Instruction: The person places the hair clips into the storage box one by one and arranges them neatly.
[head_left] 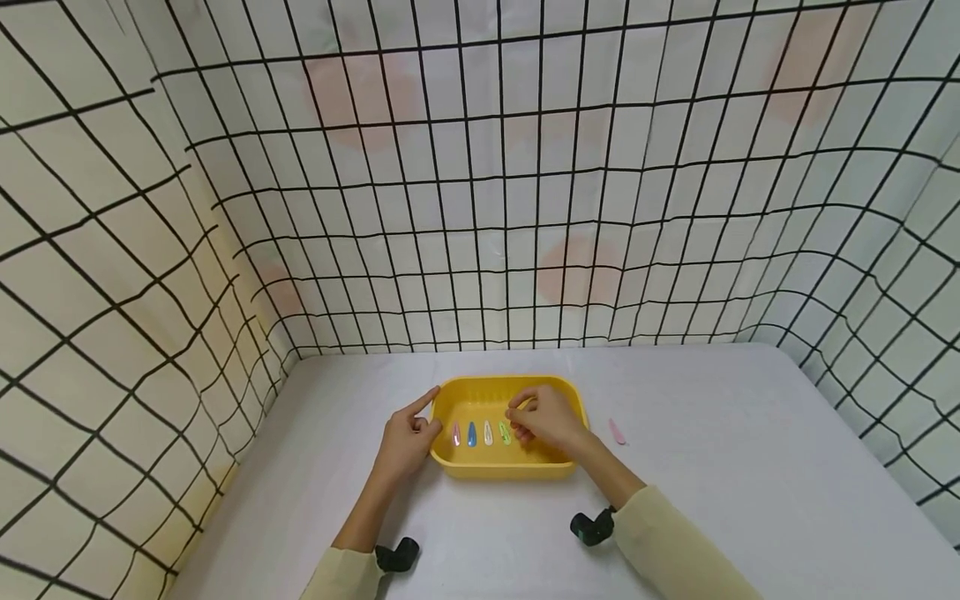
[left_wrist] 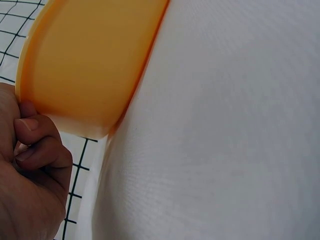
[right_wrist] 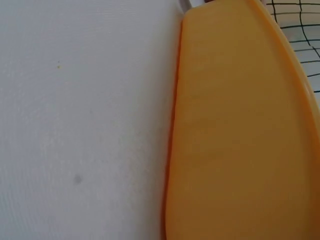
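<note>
A yellow tray (head_left: 510, 471) sits on the white table, with a row of snap hair clips inside: a pink clip (head_left: 456, 433), a blue clip (head_left: 472, 434), a white clip (head_left: 488, 432) and a green clip (head_left: 505, 432). My left hand (head_left: 405, 442) grips the tray's left rim, index finger stretched along it and thumb lower down. In the left wrist view its other fingers (left_wrist: 45, 145) curl beneath the rim. Over the tray's right half, my right hand (head_left: 551, 417) pinches a hair clip with thumb and index finger, beside the green clip; the fingers mostly hide it.
Another pink hair clip (head_left: 617, 432) lies on the table (head_left: 712, 467) to the right of the tray. Black grid netting (head_left: 517, 192) over pale cloth surrounds the table at the back and both sides. The right wrist view shows the tray's outer front wall (right_wrist: 235, 125).
</note>
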